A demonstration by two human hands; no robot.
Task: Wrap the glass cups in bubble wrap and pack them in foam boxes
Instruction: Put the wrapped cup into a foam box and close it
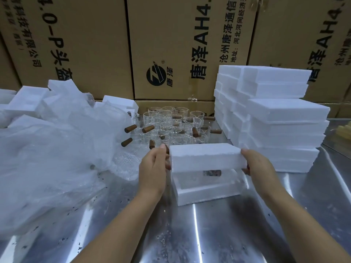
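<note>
A white foam lid (pixel 206 157) hangs just above the open foam box base (pixel 207 192) on the metal table. My left hand (pixel 153 168) grips the lid's left end and my right hand (pixel 260 166) grips its right end. Inside the base lies a bubble-wrapped glass cup, with its brown wooden handle (pixel 211 173) showing under the lid. Behind the box stand several bare glass cups (pixel 171 124) with wooden handles. A sheet of bubble wrap (pixel 127 160) lies left of my left hand.
A tall stack of closed foam boxes (pixel 275 118) stands at the right. A heap of clear plastic film (pixel 51 149) and loose foam pieces (pixel 28 99) fills the left. Large cardboard cartons (pixel 180 44) wall off the back. The steel table (pixel 209 234) stretches toward me.
</note>
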